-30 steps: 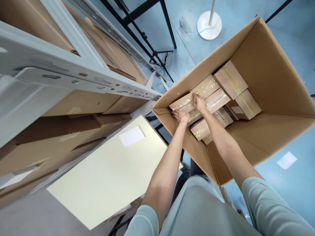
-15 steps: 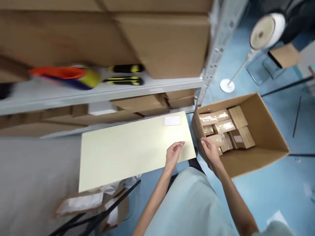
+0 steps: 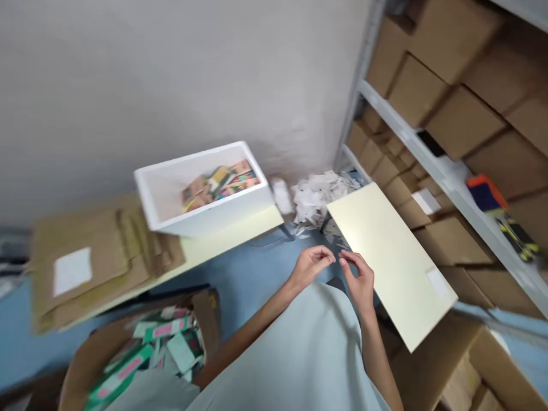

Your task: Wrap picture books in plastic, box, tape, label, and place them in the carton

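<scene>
My left hand [image 3: 314,264] is in front of my body with loosely curled fingers, a small gap showing between thumb and fingers. Close to its fingertips is my right hand [image 3: 358,278], thumb apart from the bent fingers. I see nothing held in either one. To the right stands a narrow pale yellow table [image 3: 385,257] with a white paper slip [image 3: 437,282] near its front end. Another pale table [image 3: 231,242], on the left, bears a white foam box [image 3: 214,212] with colourful small packs [image 3: 220,184] inside, slightly blurred.
Flattened cardboard [image 3: 98,257] lies on the left table. Below it, a carton [image 3: 209,319] holds green and pink boxes [image 3: 141,354]. Crumpled white paper [image 3: 317,197] is heaped by the wall. Shelving [image 3: 454,165] full of cartons rises at right; an open carton [image 3: 454,354] stands lower right.
My view has swung left, from the shelf and the carton of small boxes to the wall and foam box. My hands have come closer together, and my right hand has left the carton's edge.
</scene>
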`<state>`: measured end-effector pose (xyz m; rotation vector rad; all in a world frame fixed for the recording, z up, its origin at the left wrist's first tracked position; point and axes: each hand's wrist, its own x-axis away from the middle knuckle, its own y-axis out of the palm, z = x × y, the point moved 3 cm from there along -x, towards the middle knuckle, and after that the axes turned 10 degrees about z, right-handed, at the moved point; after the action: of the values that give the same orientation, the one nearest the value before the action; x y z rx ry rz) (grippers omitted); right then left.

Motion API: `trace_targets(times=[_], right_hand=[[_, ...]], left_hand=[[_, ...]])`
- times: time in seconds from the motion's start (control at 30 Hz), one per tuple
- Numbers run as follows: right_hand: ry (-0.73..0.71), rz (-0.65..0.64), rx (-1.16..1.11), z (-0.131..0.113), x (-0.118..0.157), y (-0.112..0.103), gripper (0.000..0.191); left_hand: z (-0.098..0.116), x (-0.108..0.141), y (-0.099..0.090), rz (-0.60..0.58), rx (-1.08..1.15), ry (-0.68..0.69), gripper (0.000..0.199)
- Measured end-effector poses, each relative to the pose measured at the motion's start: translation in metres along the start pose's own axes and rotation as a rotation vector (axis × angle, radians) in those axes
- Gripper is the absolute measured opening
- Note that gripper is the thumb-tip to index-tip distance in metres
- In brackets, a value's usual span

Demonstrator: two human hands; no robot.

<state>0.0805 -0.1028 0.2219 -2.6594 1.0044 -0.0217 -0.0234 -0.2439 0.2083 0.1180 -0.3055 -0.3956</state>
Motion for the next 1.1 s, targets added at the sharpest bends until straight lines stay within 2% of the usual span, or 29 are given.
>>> trace_targets(times=[0.13,0.27,0.4,0.6,0.67,0.77,0.87,0.93,1.0,1.1], right_hand=[[-0.177,-0.341,-0.018,-0.049,-0.020,0.108,0.019],[-0.273,-0.634,-0.047,-0.078,-0.028,0.196,0.020],[-0.319,-0.870,-0.088,-0.093,-0.030,0.266,0.022],[-0.317,-1.088,-0.090,-0.108,-0.038,0.348,0.022],[-0.286,-1.105,-0.070,-0.103,-0.051,0.378,0.023],[-0.165,-1.029,-0.004,-0.079,-0.082,0.432,0.028],[0.132,-0.902,0.109,-0.044,-0.118,0.489,0.035],[0.370,-0.811,0.171,-0.026,-0.139,0.522,0.030],[0.505,-0.755,0.207,-0.018,-0.153,0.549,0.023],[0.530,-0.719,0.235,-0.021,-0.163,0.576,0.028]], left_hand=[[0.018,0.013,-0.095,0.284,0.045,0.082,0.025],[0.020,0.025,-0.166,0.550,0.129,0.062,0.025],[0.020,0.029,-0.220,0.744,0.197,0.028,0.022],[0.032,0.023,-0.281,0.952,0.189,-0.048,0.026],[0.035,0.017,-0.298,1.028,0.173,-0.049,0.026],[0.036,0.005,-0.319,1.110,0.196,-0.032,0.024],[0.034,-0.006,-0.334,1.149,0.242,-0.041,0.021],[0.033,-0.009,-0.344,1.156,0.263,-0.057,0.022],[0.033,-0.011,-0.355,1.149,0.282,-0.069,0.023],[0.037,-0.013,-0.379,1.124,0.303,-0.055,0.027]])
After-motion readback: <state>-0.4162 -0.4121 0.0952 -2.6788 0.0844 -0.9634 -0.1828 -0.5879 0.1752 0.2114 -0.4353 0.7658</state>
